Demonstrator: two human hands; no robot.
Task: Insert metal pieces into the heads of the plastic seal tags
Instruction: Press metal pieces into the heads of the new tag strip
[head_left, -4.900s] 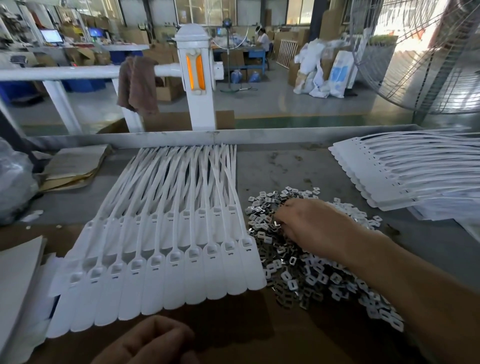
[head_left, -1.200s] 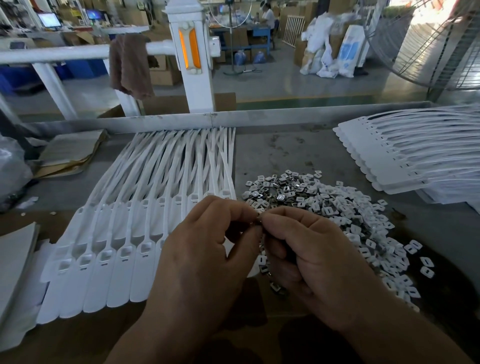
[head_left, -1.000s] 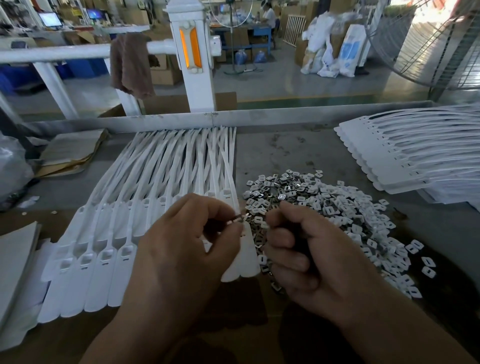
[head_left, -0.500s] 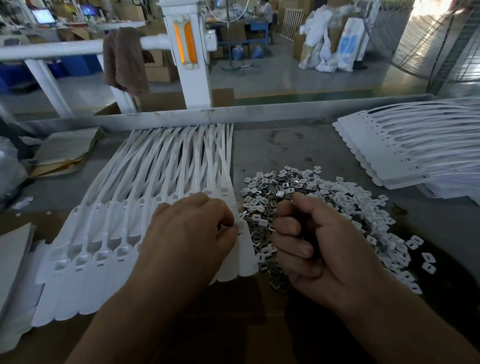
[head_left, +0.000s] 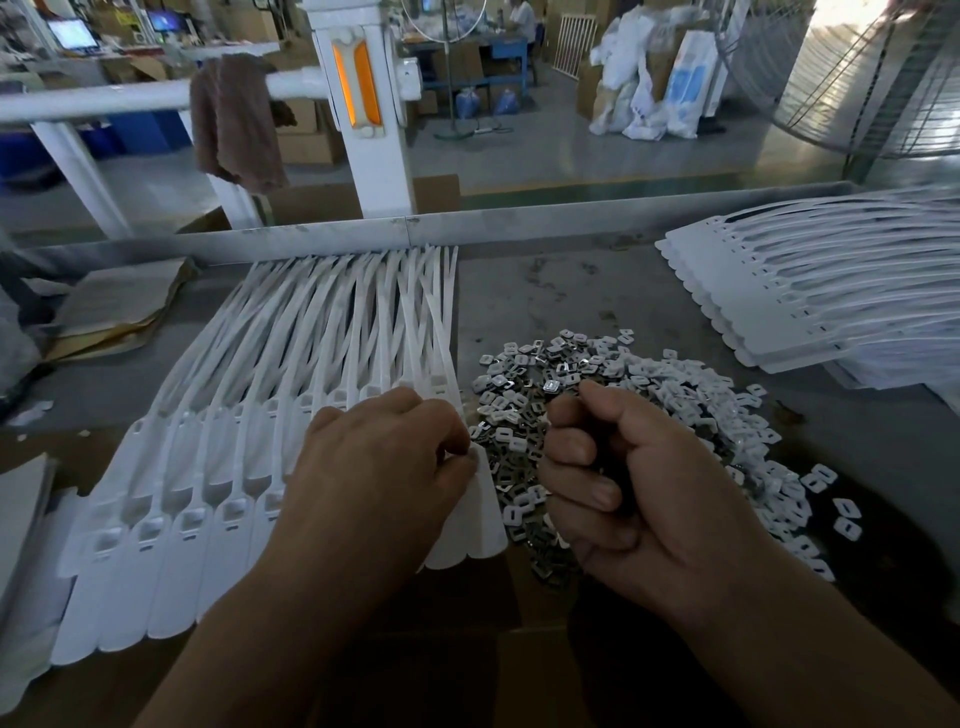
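A row of white plastic seal tags (head_left: 208, 499) lies joined side by side on the bench, heads near me and tails fanning away. My left hand (head_left: 379, 467) rests over the rightmost tags, its fingertips curled down and pinching a small metal piece at the head of the last tag; the piece itself is hidden. A pile of small metal pieces (head_left: 597, 364) spreads to the right of the row. My right hand (head_left: 639, 493) hovers over that pile as a fist, gripping metal pieces that barely show in the dark gap between the fingers.
A second sheet of white tags (head_left: 810, 301) lies at the far right. Folded brown paper (head_left: 114, 306) sits at the left. A metal rail (head_left: 519, 223) bounds the bench's far edge, with a white post (head_left: 374, 130) and a hanging cloth (head_left: 234, 119) behind it.
My right hand scooped pieces from the pile and passed one to my left hand. The left hand then dropped onto the rightmost tag head, while the right stayed a fist.
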